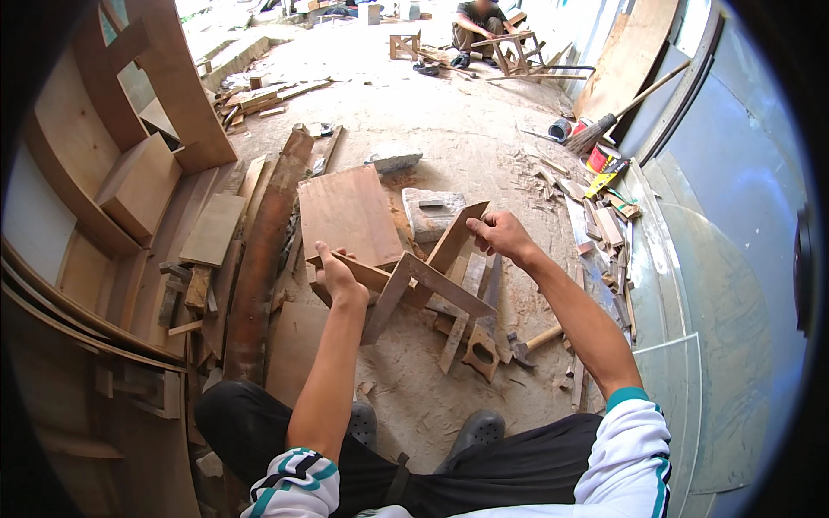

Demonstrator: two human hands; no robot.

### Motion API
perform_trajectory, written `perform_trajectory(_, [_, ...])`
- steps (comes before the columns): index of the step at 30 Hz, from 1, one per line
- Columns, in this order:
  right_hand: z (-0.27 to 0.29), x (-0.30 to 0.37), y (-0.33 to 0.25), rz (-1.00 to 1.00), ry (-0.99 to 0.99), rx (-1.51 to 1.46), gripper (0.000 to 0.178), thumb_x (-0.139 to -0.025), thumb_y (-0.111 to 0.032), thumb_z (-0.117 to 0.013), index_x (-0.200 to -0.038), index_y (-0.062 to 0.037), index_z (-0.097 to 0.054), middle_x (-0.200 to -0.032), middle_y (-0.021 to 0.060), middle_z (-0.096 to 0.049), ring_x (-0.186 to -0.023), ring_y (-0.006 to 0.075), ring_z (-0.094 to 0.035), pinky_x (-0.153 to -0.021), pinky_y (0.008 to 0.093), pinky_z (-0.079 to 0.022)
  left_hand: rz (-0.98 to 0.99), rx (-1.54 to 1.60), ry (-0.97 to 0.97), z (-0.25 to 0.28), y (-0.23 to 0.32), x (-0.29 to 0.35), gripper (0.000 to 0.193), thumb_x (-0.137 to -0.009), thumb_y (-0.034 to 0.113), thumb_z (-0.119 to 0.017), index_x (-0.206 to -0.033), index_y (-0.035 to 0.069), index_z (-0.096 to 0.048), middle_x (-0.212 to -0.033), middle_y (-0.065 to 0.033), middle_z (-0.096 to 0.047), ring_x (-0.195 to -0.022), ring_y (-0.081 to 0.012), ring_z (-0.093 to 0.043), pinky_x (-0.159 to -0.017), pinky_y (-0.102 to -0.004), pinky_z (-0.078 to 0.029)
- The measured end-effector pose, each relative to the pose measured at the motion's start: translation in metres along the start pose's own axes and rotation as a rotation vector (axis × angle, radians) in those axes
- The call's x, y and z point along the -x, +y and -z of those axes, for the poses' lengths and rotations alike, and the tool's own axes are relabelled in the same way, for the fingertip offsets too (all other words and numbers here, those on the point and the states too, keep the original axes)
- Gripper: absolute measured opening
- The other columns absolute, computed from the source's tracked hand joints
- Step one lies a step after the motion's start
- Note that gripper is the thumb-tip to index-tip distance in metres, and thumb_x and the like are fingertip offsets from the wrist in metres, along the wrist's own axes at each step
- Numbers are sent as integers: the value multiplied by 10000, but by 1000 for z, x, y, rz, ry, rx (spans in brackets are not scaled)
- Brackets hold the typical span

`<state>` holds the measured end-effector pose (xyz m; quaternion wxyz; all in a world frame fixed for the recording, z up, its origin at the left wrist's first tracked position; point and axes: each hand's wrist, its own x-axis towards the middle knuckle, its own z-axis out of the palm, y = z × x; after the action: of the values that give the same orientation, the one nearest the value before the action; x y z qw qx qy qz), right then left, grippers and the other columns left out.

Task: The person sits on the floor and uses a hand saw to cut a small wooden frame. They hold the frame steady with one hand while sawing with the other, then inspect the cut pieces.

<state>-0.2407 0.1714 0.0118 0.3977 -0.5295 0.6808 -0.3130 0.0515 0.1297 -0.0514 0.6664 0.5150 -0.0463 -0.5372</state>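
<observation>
Over the ground in front of me I hold a frame of flat wooden slats (449,292), joined at angles. My left hand (338,276) grips the end of its left slat, with the fingers closed round the wood. The upper right slat (455,237) is pinched near its tip by my right hand (501,236). Below the frame lie a handsaw (481,352) with a wooden handle and a claw hammer (534,343). A flat wooden board (350,211) sits just beyond my left hand. Past the frame is a pale stone block (423,226) with a small dark bar on it.
Wooden furniture (129,173) stands along the left, beside a long reddish-brown beam (268,250). Wood scraps (609,224), glass sheets (678,380) and a broom (596,134) line the right. Far off, another person (484,30) squats by a wooden stool frame (518,56).
</observation>
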Motion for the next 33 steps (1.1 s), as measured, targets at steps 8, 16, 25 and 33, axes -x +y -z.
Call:
perform_trajectory(8, [5,-12,28,67,228,-8,310,-991,-282,-609,-867,-5,-675,-687,49,-651,-579,120,-607,-543,286,-515,26,3,14,1,-3,-1,484,-1016,524,-542,-916,51,-535,-851,-61,-562,-749,-198,-554,-740,-374,-482])
perform_trajectory(16, [10,7,7,84,74,-354,662,-951,-632,-595,-1200,-20,-571,-1015,99,-652,-756,171,-660,-623,311,-557,93,158,-25,1,-10,-11,332,-996,361,-552,-980,34,-491,-895,-70,-547,-745,-191,-556,-713,-346,-502])
perform_trajectory(25, [1,24,13,-144,-74,-324,542,-978,-506,-633,-1108,20,-632,-916,109,-655,-759,179,-671,-635,302,-581,23,-5,38,21,-16,-6,253,-875,268,-559,-979,42,-513,-905,-84,-575,-760,-227,-584,-754,-393,-516])
perform_trajectory(33, [-78,21,55,-224,-256,-314,432,-1004,-325,-601,-1131,81,-676,-1044,187,-713,-776,251,-727,-684,390,-636,23,-57,63,109,-15,-38,392,-1017,461,-538,-1002,71,-500,-913,-47,-615,-794,-179,-602,-756,-347,-530])
